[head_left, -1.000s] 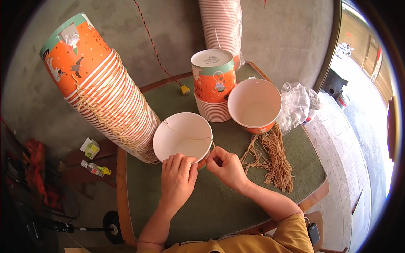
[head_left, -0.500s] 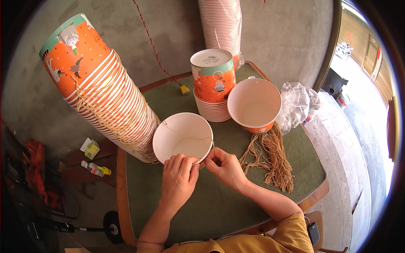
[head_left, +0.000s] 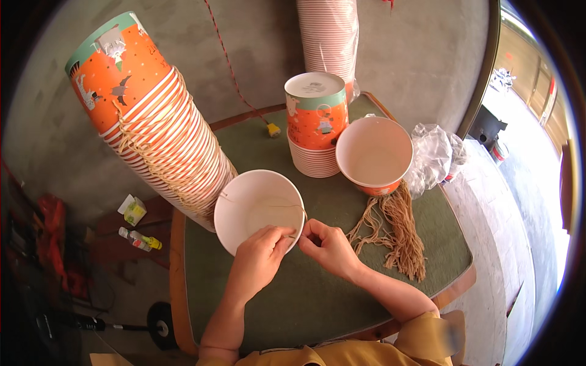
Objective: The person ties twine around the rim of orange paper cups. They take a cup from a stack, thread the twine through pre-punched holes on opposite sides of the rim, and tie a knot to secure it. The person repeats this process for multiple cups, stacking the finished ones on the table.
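Note:
A white-lined paper bucket [head_left: 249, 210] stands in front of me, mouth up and tilted toward me. A thin tan cord [head_left: 287, 206] hangs across its inside and passes over the right rim. My left hand [head_left: 259, 253] is closed on the near right rim, its fingertips inside the wall, where a short bit of cord shows. Just outside that rim, my right hand [head_left: 328, 247] is pinched closed at the cord; its fingertips partly hide what they hold. A bundle of tan cords [head_left: 400, 235] lies to the right of my right hand.
A tall leaning stack of orange buckets with cord handles [head_left: 177, 140] rises at left. Behind are a shorter upside-down stack [head_left: 316, 125], another upright bucket [head_left: 374, 152], a wrapped stack [head_left: 329, 36] and crumpled clear plastic [head_left: 427, 155]. All stand around the green-topped table [head_left: 274, 317].
My left fingers have gone from the top of the rim to inside the bucket wall. The bucket has tipped a little more toward me. The whole view has shifted slightly.

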`<state>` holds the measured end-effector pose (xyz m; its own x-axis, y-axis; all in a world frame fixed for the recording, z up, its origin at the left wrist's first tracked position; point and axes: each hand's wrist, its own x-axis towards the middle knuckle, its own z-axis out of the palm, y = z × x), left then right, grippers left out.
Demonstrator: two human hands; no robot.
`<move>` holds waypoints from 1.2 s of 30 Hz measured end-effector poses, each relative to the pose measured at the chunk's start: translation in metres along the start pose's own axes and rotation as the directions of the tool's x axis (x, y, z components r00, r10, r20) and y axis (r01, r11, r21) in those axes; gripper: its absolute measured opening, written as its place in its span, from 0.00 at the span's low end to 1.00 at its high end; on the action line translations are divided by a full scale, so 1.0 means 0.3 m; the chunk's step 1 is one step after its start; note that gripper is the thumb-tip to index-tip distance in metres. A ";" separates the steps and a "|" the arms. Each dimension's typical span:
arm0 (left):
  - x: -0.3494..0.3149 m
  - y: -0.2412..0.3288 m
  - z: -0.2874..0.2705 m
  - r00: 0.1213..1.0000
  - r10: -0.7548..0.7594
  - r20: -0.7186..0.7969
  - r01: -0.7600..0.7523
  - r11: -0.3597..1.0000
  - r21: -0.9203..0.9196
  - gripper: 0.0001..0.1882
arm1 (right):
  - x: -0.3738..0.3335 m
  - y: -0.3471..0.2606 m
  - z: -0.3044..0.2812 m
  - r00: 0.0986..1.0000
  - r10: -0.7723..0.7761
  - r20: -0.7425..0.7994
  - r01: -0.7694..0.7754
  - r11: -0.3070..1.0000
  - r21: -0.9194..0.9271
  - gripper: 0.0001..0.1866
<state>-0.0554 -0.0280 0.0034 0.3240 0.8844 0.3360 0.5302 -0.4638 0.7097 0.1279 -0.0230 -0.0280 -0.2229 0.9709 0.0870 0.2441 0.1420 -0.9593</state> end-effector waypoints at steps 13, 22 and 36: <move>-0.045 0.009 0.089 0.989 0.142 0.042 -0.148 0.965 0.218 0.04 | 0.014 -0.067 -0.113 0.940 0.140 0.310 -0.005 0.918 -0.397 0.21; -0.053 0.015 0.102 0.983 0.185 -0.008 -0.169 0.913 0.371 0.08 | 0.002 -0.079 -0.109 0.937 0.172 0.303 -0.094 0.962 -0.257 0.20; -0.039 -0.297 0.278 0.968 -0.242 -0.064 0.211 0.927 -0.312 0.07 | 0.069 0.207 -0.019 0.921 0.265 0.286 -0.161 0.927 -0.338 0.23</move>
<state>-0.0410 -0.0013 -0.1153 0.1353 0.9717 0.1934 0.3153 -0.2273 0.9214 0.1438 0.0070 -0.0841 -0.4110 0.8765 -0.2507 0.5810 0.0400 -0.8129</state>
